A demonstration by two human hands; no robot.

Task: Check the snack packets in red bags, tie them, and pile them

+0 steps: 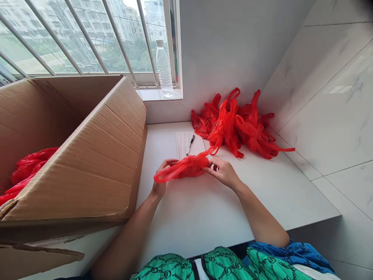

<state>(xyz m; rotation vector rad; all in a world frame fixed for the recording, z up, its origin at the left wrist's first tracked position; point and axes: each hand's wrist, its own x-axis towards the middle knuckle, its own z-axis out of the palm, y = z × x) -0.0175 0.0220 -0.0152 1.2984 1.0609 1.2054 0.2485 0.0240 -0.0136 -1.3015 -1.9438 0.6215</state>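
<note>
we have a red bag [188,168] between our hands, just above the near side of the sheet [183,143] on the white worktop [195,217]. our right hand [225,174] has its grip nearly closed, thumb and forefinger pinching the bag's right end. our left hand [159,186] is curled at the other end, partly behind the bag, so we cannot tell how far that grip is closed. a pen [190,145] lies aslant on the sheet. beyond our right hand, a heap of red bags [230,124] sits by the wall. to our left stands an open box [87,163] with red plastic [32,171] inside; a bottle [164,70] stands upright on the sill [176,94].
</note>
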